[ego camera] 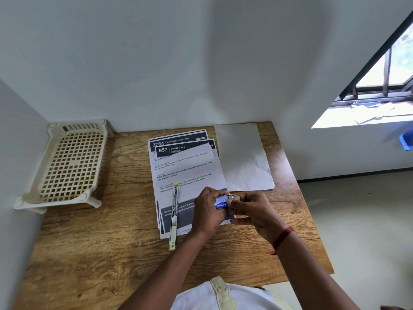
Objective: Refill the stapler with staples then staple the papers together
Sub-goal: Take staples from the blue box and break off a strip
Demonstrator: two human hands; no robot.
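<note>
Left hand: the left hand [209, 210] is curling closed around a small blue staple box [221, 203], fingers wrapping its left side and holding it just above the printed papers.
Right hand: the right hand [252, 212] is pinching at the right end of the same box, thumb and fingertips closing on it; a small grey piece is showing there, too small to tell what it is.
Staple box: it is sitting between the two hands, blue with white lettering, hovering over the near right part of the paper stack.
Wrist: a red thread band [282, 239] is circling the right wrist.
Stapler: the stapler [174, 217] is lying opened out flat and long, left of the hands, its far half resting on the papers and its near end with a yellow-green tip lying on the bare table; neither hand is touching it.
Printed papers: the stack of printed papers [185, 168] is lying fanned in the middle of the table, dark headers showing at the far end.
Blank sheet: a plain white sheet [243, 157] is lying just right of the stack, slightly creased, its left edge tucking under the stack.
Table: the wooden table [89, 249] is sitting in a corner of white walls.
Rack: a cream plastic grid rack [67, 166] is standing on short legs at the far left, well apart from the papers.
</note>
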